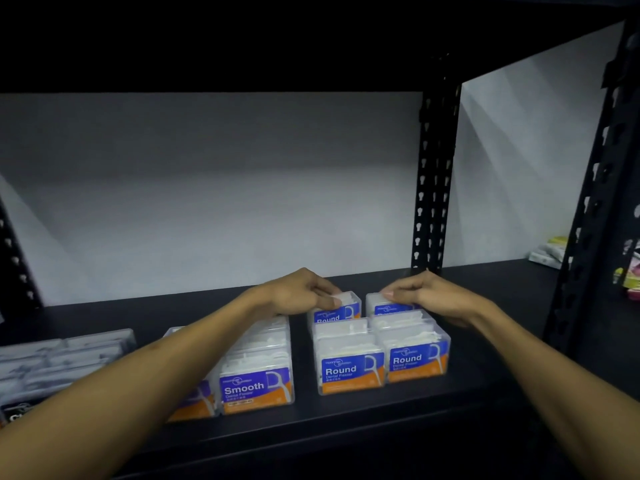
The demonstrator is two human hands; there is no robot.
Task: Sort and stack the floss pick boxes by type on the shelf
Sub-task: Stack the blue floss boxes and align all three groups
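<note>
Nearest, along the front edge of the dark shelf point(346, 420), stand two "Smooth" boxes point(257, 382) at left and two "Round" boxes point(381, 355) side by side at right, a bare strip between the groups. Behind these, the left hand point(304, 292) pinches the top of the rear left Round box point(341, 308); the right hand point(420, 292) pinches the rear right Round box point(384, 304). Farther back, open shelf reaches the white wall point(207, 185) and the black upright point(433, 188).
</note>
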